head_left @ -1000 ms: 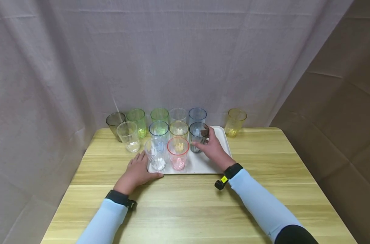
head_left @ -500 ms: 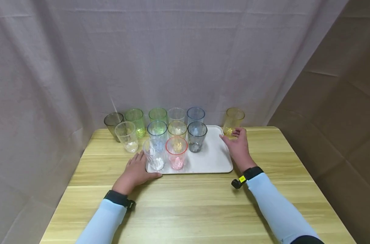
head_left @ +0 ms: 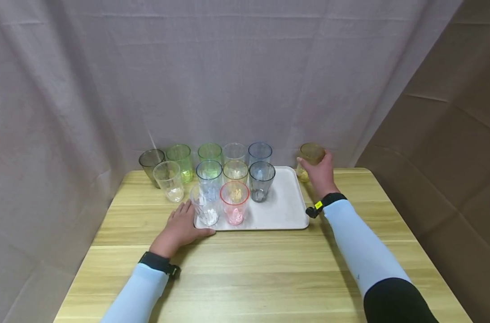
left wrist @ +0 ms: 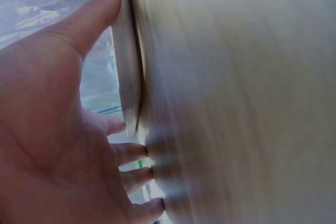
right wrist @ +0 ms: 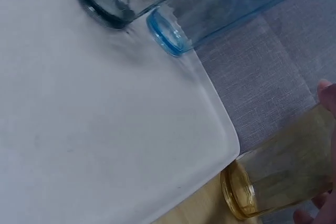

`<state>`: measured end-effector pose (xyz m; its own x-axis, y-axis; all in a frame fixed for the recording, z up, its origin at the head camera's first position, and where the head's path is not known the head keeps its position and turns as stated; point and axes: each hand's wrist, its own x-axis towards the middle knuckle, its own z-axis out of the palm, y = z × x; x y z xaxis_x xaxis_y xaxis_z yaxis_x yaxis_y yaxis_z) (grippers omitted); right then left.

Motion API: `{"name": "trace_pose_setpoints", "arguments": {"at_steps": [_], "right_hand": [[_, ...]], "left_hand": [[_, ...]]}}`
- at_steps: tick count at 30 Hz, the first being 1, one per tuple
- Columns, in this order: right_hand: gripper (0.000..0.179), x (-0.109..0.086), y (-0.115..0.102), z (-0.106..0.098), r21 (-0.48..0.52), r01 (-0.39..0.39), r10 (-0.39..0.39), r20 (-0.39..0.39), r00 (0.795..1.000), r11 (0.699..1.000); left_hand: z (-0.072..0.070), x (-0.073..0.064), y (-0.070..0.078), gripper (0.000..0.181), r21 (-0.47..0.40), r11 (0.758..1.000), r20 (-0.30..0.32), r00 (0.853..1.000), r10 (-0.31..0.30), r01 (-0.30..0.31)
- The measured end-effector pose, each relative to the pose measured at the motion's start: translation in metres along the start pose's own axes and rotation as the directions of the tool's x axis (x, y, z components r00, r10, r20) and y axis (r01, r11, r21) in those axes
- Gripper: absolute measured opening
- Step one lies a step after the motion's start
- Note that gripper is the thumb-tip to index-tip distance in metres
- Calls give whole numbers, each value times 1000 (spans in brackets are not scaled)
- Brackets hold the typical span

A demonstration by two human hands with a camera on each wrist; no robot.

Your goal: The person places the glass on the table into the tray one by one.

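At the back right of the table, beside the tray, my right hand (head_left: 321, 174) holds an amber glass (head_left: 311, 154) between thumb and fingers. The right wrist view has this upright glass's base (right wrist: 239, 190) by the tray's corner. My left hand (head_left: 182, 228) rests at the front left corner of the white tray (head_left: 287, 211), thumb along its front edge and fingers spread on the table. Nearest to it on the tray are a clear glass (head_left: 207, 211) and a red-rimmed pink glass (head_left: 234, 206).
Also on the tray stand a smoky grey glass (head_left: 262, 181), a yellowish glass (head_left: 235, 169) and blue glasses (head_left: 209, 172), with more behind. Left of the tray are a clear glass (head_left: 168, 179), a green glass (head_left: 179, 157) and a dark glass (head_left: 150, 163). A grey curtain (head_left: 245, 80) hangs behind.
My right hand has let go of the smoky grey glass on the tray, moved right and taken hold of the amber glass. The left hand has stayed at the tray corner.
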<state>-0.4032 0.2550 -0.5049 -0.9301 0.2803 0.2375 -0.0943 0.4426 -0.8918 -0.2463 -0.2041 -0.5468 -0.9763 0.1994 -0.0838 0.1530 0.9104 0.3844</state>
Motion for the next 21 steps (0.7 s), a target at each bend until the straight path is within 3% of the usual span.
{"name": "trace_pose_setpoints", "arguments": {"at_steps": [12, 21], "right_hand": [[118, 0, -4, -12, -49, -42, 45, 50, 998, 998], [119, -31, -17, -32, -43, -3, 7, 103, 995, 999]], "left_hand": [[-1, 1, 1, 131, -5, 1000, 1, 1000, 4, -4], [-1, 0, -1, 131, -3, 1000, 0, 1000, 6, -6]]}}
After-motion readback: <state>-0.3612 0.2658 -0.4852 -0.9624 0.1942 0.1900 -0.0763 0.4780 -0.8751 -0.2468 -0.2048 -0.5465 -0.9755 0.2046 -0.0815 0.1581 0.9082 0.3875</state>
